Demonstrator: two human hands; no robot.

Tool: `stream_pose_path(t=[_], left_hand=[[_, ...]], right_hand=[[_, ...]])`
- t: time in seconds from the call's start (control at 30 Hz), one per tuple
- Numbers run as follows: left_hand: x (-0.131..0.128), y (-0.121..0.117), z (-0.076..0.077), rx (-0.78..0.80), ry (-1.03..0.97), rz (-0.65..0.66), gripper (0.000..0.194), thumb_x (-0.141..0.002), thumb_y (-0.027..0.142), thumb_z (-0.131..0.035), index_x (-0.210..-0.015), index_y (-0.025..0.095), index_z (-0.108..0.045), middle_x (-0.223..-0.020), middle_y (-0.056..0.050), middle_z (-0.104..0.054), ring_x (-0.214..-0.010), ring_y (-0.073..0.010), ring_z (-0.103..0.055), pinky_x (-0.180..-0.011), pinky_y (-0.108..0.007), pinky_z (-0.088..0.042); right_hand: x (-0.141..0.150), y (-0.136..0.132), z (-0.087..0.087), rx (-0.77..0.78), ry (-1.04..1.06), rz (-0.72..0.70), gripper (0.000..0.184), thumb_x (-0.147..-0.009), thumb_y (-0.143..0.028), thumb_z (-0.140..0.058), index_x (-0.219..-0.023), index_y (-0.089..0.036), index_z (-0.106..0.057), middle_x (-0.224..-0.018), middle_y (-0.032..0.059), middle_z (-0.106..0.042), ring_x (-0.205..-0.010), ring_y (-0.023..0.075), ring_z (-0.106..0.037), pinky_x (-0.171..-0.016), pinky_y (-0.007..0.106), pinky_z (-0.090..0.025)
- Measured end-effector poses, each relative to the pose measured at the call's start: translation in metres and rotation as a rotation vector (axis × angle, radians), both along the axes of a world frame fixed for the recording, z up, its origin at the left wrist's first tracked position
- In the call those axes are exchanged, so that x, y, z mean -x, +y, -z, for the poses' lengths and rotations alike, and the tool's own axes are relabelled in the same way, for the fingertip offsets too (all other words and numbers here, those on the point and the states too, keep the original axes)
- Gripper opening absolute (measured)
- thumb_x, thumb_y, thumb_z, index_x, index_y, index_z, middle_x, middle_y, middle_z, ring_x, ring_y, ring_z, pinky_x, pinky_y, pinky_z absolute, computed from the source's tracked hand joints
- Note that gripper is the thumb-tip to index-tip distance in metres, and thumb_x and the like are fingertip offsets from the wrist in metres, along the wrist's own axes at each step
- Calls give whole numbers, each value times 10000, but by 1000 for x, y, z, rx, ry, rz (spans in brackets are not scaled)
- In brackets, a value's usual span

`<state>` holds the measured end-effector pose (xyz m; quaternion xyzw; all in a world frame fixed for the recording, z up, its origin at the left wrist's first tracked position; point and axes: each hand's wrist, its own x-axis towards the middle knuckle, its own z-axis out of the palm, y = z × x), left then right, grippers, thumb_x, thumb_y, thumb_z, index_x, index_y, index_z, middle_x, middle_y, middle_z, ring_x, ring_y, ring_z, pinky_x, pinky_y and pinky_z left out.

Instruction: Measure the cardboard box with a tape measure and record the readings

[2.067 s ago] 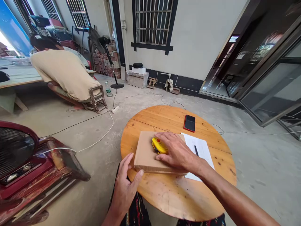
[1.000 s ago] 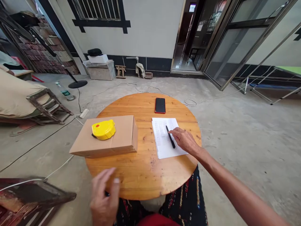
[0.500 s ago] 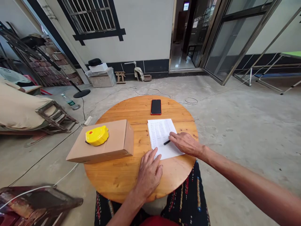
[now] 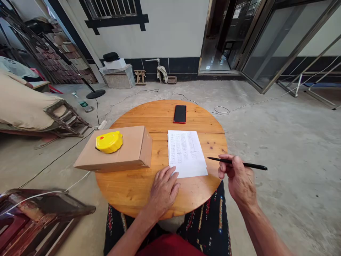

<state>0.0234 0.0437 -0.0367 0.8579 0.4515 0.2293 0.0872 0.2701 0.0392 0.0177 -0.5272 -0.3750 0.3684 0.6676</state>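
Note:
My right hand [image 4: 241,177] grips a black pen [image 4: 254,166] above the table's right edge, its tip pointing left toward the paper. My left hand [image 4: 164,188] lies flat with fingers stretched, fingertips on the lower left corner of the white sheets [image 4: 190,169]. Rows of handwriting cover the upper part of the top sheet. To the left, a closed cardboard box [image 4: 130,149] rests on the round wooden table [image 4: 144,188]. A yellow tape measure [image 4: 109,142] sits on top of the box.
A phone with a red edge [image 4: 180,114] lies at the table's far side. At left are a person's beige shirt [image 4: 23,103], a wooden chair [image 4: 68,117] and a water bottle [image 4: 82,102]. A reddish wooden stand [image 4: 53,209] is at lower left. Cables cross the floor.
My right hand let go of the tape measure on the box, picked the pen up from the paper and moved right with it. My left hand came from the box's side to the sheets.

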Motion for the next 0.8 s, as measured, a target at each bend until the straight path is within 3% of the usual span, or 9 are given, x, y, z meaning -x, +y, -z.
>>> stream_pose_path(t=[0.13,0.23,0.3,0.5,0.8], left_hand=[[2,-2,3,-21,-14,-30,279,-898,181,-520,-1155,191,-628,-1298,-110,-592,-1228,-280,-488,-1019,-486,-442],[2,-2,5,-29,-18,-63,274,-899,171,-515,-1146,187,-634,-1327,-125,-554,-1220,-283,-486,-1009,-482,-448],[1,-2,4,-24,-12,-59,274,-900,170,-514,-1145,181,-635,-1350,-132,-536,-1209,-286,-487,-1000,-486,-451],[0,-1,0,-8,14,-67,254,-896,175,-522,-1118,191,-643,-1366,-109,-551,-1215,-298,-476,-985,-500,-454],[-5,-3,-4,-96,5,-30,283,-882,131,-524,-1148,121,-619,-1371,-146,-559,-1299,-316,-427,-1050,-530,-414]], right_hand=[[-2,13,27,39,-126,96,294,-876,-440,-620,-1026,-192,-665,-900,67,-719,-814,221,-703,-716,364,-550],[-2,22,43,56,-296,36,312,-895,-456,-584,-1053,-198,-658,-1040,88,-711,-1008,248,-670,-964,460,-489],[0,23,49,52,-399,-2,311,-915,-454,-554,-1069,-203,-655,-1093,91,-700,-1082,253,-636,-1034,471,-438],[6,17,60,111,-569,-92,320,-942,-445,-516,-1121,-214,-645,-1148,100,-693,-1109,269,-621,-992,470,-461],[6,15,66,62,-647,-68,288,-951,-412,-516,-1130,-233,-653,-1152,100,-698,-1101,270,-621,-974,459,-462]])
